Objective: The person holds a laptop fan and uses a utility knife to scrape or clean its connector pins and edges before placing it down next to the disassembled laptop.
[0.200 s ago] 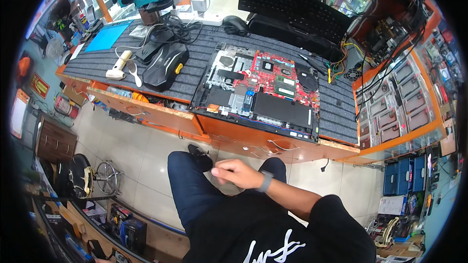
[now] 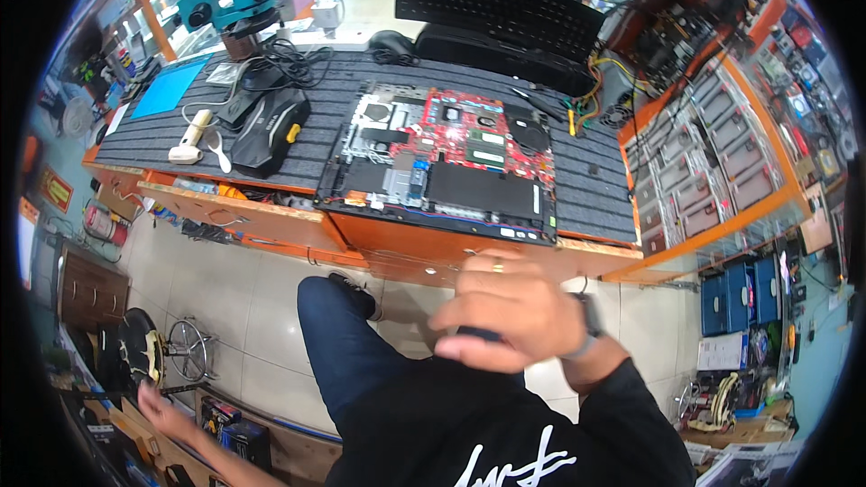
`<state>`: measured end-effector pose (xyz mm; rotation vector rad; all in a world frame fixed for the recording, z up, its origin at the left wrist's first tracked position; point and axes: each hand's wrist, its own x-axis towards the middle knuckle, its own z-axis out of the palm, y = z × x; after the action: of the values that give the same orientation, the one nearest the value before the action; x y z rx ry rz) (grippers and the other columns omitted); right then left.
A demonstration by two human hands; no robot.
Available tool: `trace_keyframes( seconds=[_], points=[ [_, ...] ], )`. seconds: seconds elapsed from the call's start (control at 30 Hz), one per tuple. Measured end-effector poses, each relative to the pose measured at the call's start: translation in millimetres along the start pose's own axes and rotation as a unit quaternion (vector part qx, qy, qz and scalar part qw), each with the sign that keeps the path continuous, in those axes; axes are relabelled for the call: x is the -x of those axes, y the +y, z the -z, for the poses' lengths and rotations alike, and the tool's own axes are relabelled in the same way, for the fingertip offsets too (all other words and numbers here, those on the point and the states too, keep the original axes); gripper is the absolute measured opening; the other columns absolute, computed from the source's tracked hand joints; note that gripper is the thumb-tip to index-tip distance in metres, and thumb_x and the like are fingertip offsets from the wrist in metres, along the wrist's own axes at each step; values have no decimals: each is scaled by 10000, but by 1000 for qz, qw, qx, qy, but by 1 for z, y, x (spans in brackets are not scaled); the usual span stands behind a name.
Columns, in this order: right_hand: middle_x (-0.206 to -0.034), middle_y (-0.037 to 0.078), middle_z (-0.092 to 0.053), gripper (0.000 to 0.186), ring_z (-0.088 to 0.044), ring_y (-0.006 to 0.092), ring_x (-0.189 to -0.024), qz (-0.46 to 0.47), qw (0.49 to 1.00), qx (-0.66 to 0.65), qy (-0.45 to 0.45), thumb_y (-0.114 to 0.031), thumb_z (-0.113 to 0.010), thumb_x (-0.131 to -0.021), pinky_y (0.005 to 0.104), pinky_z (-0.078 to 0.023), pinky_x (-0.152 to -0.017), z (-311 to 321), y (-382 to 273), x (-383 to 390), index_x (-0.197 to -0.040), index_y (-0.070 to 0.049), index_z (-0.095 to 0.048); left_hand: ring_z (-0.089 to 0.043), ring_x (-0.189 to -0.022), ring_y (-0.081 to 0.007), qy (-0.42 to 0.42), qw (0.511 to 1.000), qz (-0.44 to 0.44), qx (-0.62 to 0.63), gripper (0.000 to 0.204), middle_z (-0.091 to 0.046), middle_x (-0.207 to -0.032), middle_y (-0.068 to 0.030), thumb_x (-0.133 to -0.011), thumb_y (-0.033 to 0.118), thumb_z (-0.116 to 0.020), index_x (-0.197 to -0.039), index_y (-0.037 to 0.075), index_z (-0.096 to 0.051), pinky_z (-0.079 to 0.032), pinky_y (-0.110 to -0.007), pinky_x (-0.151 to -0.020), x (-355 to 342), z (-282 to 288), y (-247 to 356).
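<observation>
My right hand (image 2: 505, 311) is raised over my lap in front of the desk, blurred, with fingers curled; whether the dark patch inside them is an object or my clothing is unclear. My left hand (image 2: 162, 412) reaches out at the lower left beside a cluttered shelf (image 2: 135, 437), near a black wheeled stool (image 2: 144, 343), fingers loosely apart and nothing visible in them. On the desk's striped grey mat (image 2: 600, 207) lies an opened laptop (image 2: 478, 194) with red circuit board, fan and battery exposed. A black and yellow tool case (image 2: 269, 131) and a white handheld device (image 2: 189, 140) are to its left.
A teal microscope (image 2: 225, 0) stands at back left, a black keyboard (image 2: 496, 9) at the back. Tangled cables, a glass display case (image 2: 722, 162) and blue drawers (image 2: 740, 298) are on the right. The desk's drawer (image 2: 225, 203) juts out toward my legs.
My right hand has swung up and rightward, closer to the camera. My left hand has risen into view at the lower left. The view has shifted, so the desk appears further left.
</observation>
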<state>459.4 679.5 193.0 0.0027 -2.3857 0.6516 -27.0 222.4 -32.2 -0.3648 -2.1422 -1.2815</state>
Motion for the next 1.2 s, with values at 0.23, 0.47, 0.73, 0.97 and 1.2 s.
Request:
trace_keyframes(
  seconds=[0.23, 0.47, 0.73, 0.97, 1.2],
  points=[
    [-785, -3, -518, 564, -532, 149, -656, 159, 959, 229, 58, -155, -779, -612, 297, -469, -582, 47, -107, -4, -1174, -194, -812, -679, -822, -166, -246, 919, -201, 234, 178, -717, -894, -75, -1055, 122, -614, -1087, -6, -732, -535, -317, -778, 23, -177, 205],
    [-860, 2, -597, 518, -552, 174, -653, 125, 953, 261, 92, -164, -780, -557, 314, -518, -587, 51, -99, 18, -1071, -118, -823, -657, -792, -178, -404, 779, -323, 353, 139, -693, -873, -98, -1015, 73, -624, -1005, -34, -713, -504, -303, -757, 95, -263, 356],
    [-745, 4, -551, 281, -565, 192, -633, -36, 959, 279, -15, -165, -751, -822, 326, -495, -623, 58, 0, -1, -1101, -146, -783, -629, -763, -194, -435, 770, -334, 326, 95, -687, -847, -112, -958, 37, -660, -965, -45, -708, -484, -308, -713, 72, -314, 393],
    [-926, 107, -733, 186, -695, 205, -807, -295, 947, 121, 43, -181, -740, -971, 331, -539, -734, 135, 226, 13, -1051, -13, -750, -629, -763, -180, -446, 753, -349, 334, 100, -705, -879, -109, -943, 55, -684, -962, -40, -708, -470, -298, -690, 41, -372, 436],
    [-907, 102, -715, 297, -687, 257, -852, -287, 951, 103, -56, -325, -783, -946, 385, -548, -791, 130, 341, 11, -1065, -55, -818, -639, -751, -180, -452, 703, -434, 335, 87, -711, -868, -97, -956, 70, -697, -968, -11, -725, -490, -298, -701, 42, -431, 506]
  ],
)
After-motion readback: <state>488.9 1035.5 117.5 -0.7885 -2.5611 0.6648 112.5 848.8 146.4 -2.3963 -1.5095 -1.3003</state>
